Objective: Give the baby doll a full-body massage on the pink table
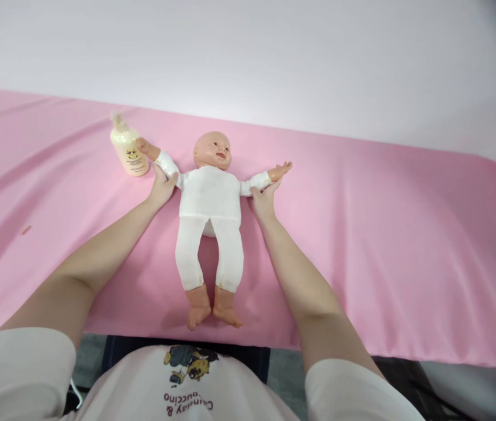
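Observation:
A baby doll (pixel 210 196) with a white cloth body lies on its back, head away from me, arms spread out to both sides. My left hand (pixel 162 186) is closed around the doll's arm on the left, near its forearm. On the other side, my right hand (pixel 266 199) grips the doll's other forearm from below; some of its fingers are hidden under the arm. Close to the doll's hand on the left stands a pale yellow pump bottle (pixel 129 149) with a cartoon face on its label.
A pink cloth (pixel 396 245) with soft folds covers the table. A small orange-brown stick-like piece (pixel 26 230) lies on it at the left. Behind the table rises a plain white surface (pixel 248 58). The table's front edge runs just before my body.

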A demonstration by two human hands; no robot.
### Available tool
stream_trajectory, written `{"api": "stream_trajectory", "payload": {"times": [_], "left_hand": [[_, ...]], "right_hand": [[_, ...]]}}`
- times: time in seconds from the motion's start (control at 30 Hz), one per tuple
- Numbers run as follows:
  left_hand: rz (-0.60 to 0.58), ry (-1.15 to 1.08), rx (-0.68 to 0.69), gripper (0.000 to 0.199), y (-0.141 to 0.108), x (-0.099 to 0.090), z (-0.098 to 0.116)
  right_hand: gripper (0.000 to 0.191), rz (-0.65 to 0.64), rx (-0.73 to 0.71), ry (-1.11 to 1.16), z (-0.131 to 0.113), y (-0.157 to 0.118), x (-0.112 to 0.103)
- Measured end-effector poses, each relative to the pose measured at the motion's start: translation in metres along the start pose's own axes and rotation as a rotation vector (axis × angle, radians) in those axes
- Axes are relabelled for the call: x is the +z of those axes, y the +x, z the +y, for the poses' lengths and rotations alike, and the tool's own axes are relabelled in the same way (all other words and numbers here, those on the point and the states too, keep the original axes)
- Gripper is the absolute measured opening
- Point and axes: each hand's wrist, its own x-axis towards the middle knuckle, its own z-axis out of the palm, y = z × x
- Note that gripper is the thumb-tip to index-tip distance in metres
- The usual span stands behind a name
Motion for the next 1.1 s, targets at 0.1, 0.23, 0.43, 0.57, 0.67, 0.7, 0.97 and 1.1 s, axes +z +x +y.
{"api": "stream_trajectory", "payload": {"times": [0.1, 0.23, 0.43, 0.57, 0.67, 0.7, 0.97, 1.1], "left_hand": [[-0.007, 0.022, 0.028, 0.084, 0.001, -0.001, -0.004], [-0.026, 0.047, 0.058, 0.081, 0.001, -0.003, -0.005], [-0.084, 0.058, 0.083, 0.081, -0.001, -0.002, 0.003], [-0.085, 0.037, 0.131, 0.078, -0.001, -0.001, 0.006], [-0.096, 0.063, 0.184, 0.074, -0.002, -0.001, 0.013], [-0.125, 0.081, 0.210, 0.069, -0.003, 0.000, 0.017], [-0.381, 0.318, 0.426, 0.059, -0.009, 0.001, 0.033], [-0.371, 0.322, 0.403, 0.060, -0.009, 0.000, 0.030]], "right_hand": [[0.103, -0.044, -0.033, -0.036, -0.006, 0.000, -0.002], [0.101, -0.072, -0.090, -0.058, 0.006, 0.002, -0.002], [0.099, -0.071, -0.128, -0.058, 0.013, 0.000, 0.001], [0.100, -0.073, -0.131, -0.076, 0.007, -0.002, 0.000], [0.096, -0.142, -0.126, -0.070, 0.005, -0.004, -0.002], [0.091, -0.193, -0.134, -0.086, 0.004, -0.005, -0.003], [0.058, -0.398, -0.324, -0.211, -0.008, -0.006, 0.002], [0.059, -0.383, -0.316, -0.187, -0.007, -0.007, 0.001]]}}
